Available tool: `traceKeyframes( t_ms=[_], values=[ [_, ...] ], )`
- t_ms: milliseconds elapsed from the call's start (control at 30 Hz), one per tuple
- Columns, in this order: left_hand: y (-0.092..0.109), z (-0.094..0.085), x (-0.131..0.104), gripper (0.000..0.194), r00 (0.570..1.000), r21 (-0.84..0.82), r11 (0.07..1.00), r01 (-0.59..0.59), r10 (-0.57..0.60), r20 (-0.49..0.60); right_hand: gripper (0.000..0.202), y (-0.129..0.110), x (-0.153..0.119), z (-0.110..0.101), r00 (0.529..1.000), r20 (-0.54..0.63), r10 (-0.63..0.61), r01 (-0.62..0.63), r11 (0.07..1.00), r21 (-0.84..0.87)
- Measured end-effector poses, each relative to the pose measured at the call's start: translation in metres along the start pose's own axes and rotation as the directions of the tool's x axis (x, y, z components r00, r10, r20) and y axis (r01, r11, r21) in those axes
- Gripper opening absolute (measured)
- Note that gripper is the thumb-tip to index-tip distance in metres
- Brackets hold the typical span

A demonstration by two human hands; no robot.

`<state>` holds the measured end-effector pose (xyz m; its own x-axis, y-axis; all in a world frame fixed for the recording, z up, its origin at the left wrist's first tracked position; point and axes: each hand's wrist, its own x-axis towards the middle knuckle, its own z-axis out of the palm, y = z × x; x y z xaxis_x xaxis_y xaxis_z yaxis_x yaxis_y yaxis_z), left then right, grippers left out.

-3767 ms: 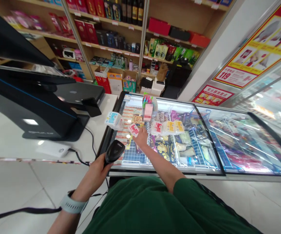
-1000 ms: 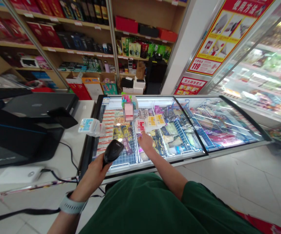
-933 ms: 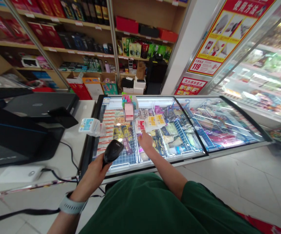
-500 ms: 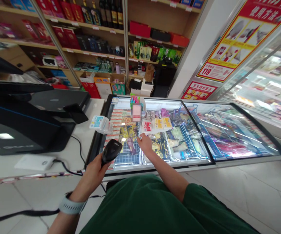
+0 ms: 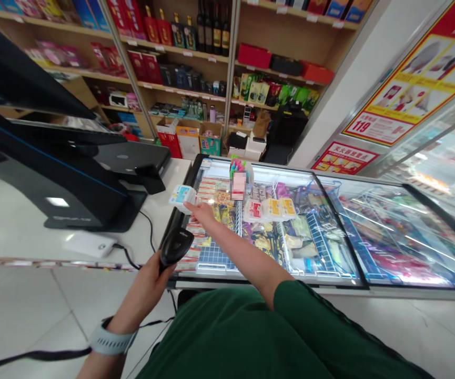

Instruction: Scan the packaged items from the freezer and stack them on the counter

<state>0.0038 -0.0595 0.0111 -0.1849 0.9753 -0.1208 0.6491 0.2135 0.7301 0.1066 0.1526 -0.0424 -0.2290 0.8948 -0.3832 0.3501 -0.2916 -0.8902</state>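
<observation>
Barcode scanner (image 5: 177, 246) is sitting clamped in left hand (image 5: 145, 288), freeing its head; right hand (image 5: 204, 213) is touching blue-labelled pack (image 5: 182, 195), pinch unclear.

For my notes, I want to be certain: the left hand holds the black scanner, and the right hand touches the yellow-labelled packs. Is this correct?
Not quite: the right hand touches the blue-labelled pack, not the yellow-labelled packs, as the head view shows. The left hand does hold the black scanner.
</observation>
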Motion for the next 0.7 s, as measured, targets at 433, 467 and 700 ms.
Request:
traceKeyframes(
  t_ms=[433,467,700],
  values=[
    [-0.011,-0.016,-0.014,0.038,0.994,0.007,0.998,0.054,-0.053,-0.092,0.022,-0.015,0.011,0.03,0.993,-0.057,0.099,-0.089,0.982,0.167],
    [-0.01,-0.016,-0.014,0.038,0.994,0.009,0.998,0.058,-0.057,-0.091,0.02,-0.014,0.011,0.029,0.993,-0.057,0.103,-0.091,0.978,0.186],
    [0.004,-0.016,-0.012,0.038,0.999,0.017,1.0,0.014,-0.013,-0.052,0.013,0.004,-0.006,-0.01,0.992,-0.124,0.037,-0.008,0.973,0.23]
  ],
)
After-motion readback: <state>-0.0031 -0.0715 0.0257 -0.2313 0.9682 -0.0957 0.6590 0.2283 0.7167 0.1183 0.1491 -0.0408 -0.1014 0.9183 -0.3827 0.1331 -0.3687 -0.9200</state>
